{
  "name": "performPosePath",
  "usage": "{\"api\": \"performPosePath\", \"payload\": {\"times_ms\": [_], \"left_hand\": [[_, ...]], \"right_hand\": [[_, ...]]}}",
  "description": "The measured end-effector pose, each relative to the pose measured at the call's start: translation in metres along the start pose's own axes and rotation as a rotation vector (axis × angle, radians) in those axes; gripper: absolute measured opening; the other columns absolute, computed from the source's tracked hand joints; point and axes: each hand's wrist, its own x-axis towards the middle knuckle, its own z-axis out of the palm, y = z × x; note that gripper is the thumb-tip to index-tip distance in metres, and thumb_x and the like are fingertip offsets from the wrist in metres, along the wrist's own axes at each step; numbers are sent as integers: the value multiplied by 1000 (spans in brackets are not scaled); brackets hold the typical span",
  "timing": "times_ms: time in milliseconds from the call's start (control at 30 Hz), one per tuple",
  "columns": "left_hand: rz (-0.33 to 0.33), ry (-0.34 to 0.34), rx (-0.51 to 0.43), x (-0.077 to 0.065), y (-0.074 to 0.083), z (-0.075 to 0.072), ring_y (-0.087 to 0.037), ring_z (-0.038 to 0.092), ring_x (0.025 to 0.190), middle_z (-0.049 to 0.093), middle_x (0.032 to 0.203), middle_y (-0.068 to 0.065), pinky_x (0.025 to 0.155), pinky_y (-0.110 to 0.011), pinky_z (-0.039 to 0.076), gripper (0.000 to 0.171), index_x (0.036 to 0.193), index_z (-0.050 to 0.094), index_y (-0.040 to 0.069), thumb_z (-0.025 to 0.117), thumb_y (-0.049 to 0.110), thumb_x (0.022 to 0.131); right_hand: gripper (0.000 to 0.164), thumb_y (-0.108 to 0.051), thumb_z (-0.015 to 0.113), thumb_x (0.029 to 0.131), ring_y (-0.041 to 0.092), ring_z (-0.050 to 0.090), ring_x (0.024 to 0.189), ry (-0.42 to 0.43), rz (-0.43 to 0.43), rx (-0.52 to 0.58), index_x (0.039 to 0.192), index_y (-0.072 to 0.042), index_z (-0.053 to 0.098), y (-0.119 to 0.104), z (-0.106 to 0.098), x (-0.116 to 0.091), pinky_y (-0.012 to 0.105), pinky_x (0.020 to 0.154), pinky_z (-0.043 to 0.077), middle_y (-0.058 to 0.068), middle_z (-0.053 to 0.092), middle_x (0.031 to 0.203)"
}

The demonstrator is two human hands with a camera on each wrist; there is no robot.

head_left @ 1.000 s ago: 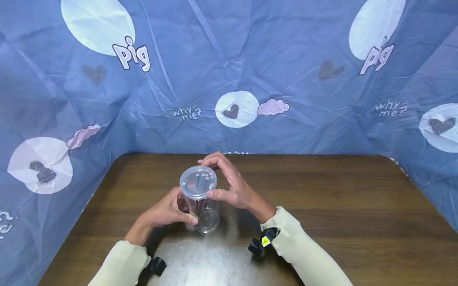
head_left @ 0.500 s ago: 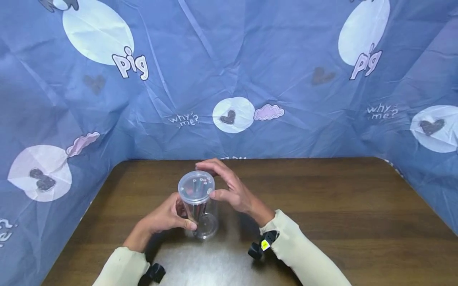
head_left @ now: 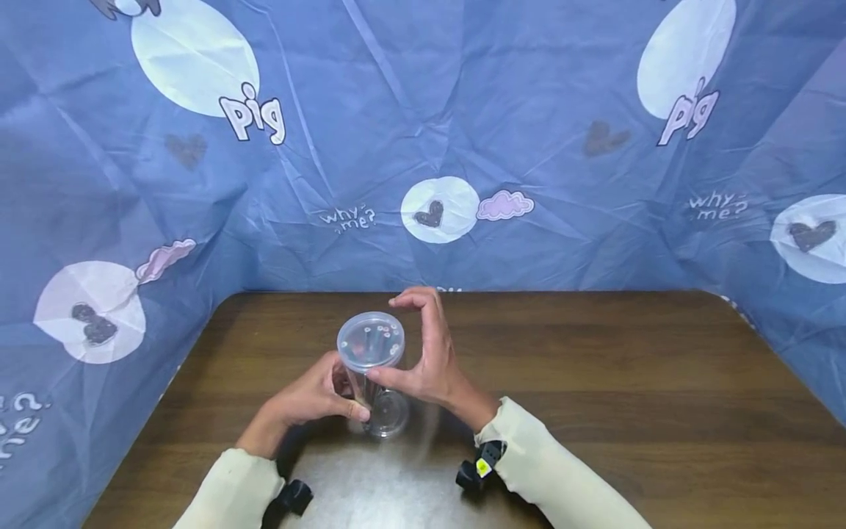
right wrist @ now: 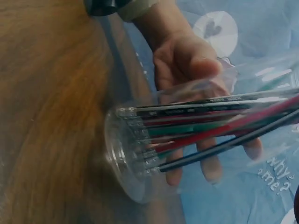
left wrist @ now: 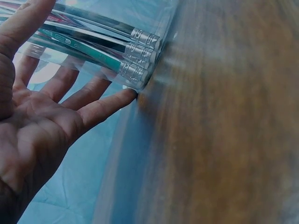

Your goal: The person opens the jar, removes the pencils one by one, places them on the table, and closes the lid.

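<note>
A clear plastic jar [head_left: 357, 386] stands upright on the table under a round translucent lid [head_left: 371, 340]. Several pencils [right wrist: 219, 128] in black, red and green are inside, silver ends down. My left hand [head_left: 311, 397] holds the jar's lower body, thumb in front; in the left wrist view its fingers [left wrist: 96, 88] spread behind the clear wall. My right hand [head_left: 429, 367] is at the lid with its thumb at the near right rim. Its index finger arches up beyond the lid's far right edge, apart from it.
The brown wooden table [head_left: 595, 382] extends to the right of the jar. A blue printed cloth [head_left: 562, 250] hangs behind and at both sides. A black wrist camera [head_left: 469, 476] sits below the right wrist, another black camera [head_left: 297, 497] by the left.
My right index finger has lifted away from the lid's far side, and the right thumb has slid left along the near rim. My left hand keeps its hold on the jar.
</note>
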Motion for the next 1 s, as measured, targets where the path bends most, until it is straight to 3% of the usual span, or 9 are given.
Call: {"api": "performPosePath", "payload": {"times_ms": [133, 267, 367, 667, 900, 1000], "left_hand": [[-10, 3, 11, 3, 0, 1, -21, 64, 101, 69, 114, -6, 84, -31, 56, 69, 130, 48, -8, 83, -10, 70], [-9, 3, 16, 4, -2, 1, -19, 64, 98, 68, 113, -6, 81, -30, 56, 70, 131, 48, -6, 83, -10, 70], [-8, 1, 12, 5, -2, 1, -18, 64, 99, 68, 114, -5, 82, -31, 56, 71, 131, 46, -8, 84, -9, 71], [-11, 8, -15, 0, 0, -1, -20, 63, 104, 67, 118, -6, 86, -32, 56, 72, 132, 47, -4, 83, -9, 70], [-14, 12, -3, 0, -1, -1, -24, 64, 106, 59, 121, -33, 90, -37, 56, 73, 133, 48, -4, 84, -7, 70], [-18, 11, -1, 0, -1, -1, -25, 64, 107, 56, 122, -39, 91, -39, 55, 73, 133, 48, -4, 84, -7, 70]], "right_hand": [[84, -65, 74, 74, 29, 49, 108, 66, 0, -34, 117, 3, 50, -3, 2, -3, 45, 92, 42, 15, 53, 114], [79, -63, 75, 74, 28, 50, 104, 71, 7, -34, 113, 1, 52, -4, 5, -6, 38, 91, 43, 14, 53, 110], [73, -60, 75, 75, 27, 50, 103, 67, 12, -35, 112, 0, 53, -4, 7, -7, 39, 92, 44, 13, 53, 110], [65, -49, 65, 78, 25, 50, 111, -34, 60, 2, 123, -2, 58, -5, 6, -7, 43, 99, 43, 12, 51, 117], [66, -44, 51, 83, 27, 48, 114, -107, 61, 38, 132, 0, 57, -5, 2, -6, 44, 101, 41, 14, 48, 121], [66, -41, 50, 82, 27, 48, 115, -134, 63, 48, 133, 0, 57, -5, 1, -5, 44, 100, 41, 14, 48, 121]]}}
